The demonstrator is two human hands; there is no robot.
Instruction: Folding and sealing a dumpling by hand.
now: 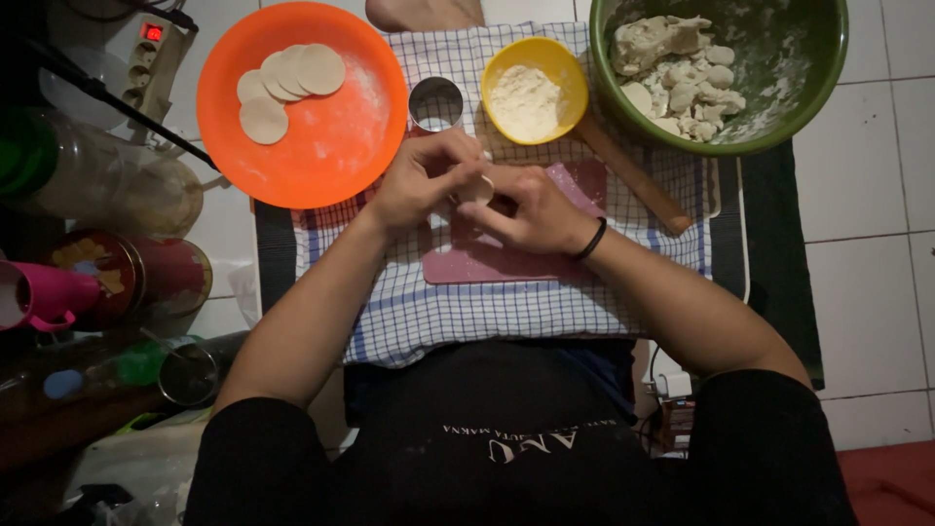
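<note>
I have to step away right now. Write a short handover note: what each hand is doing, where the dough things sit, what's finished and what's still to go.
Left hand and right hand: both pinch one small dough piece above the pink mat.
Done: four flat dough rounds lie on the orange plate.
Left: a dough lump and many small balls wait in the green bowl.
Nearby: metal ring cutter, yellow bowl of flour, and wooden rolling pin on the checked cloth.
</note>
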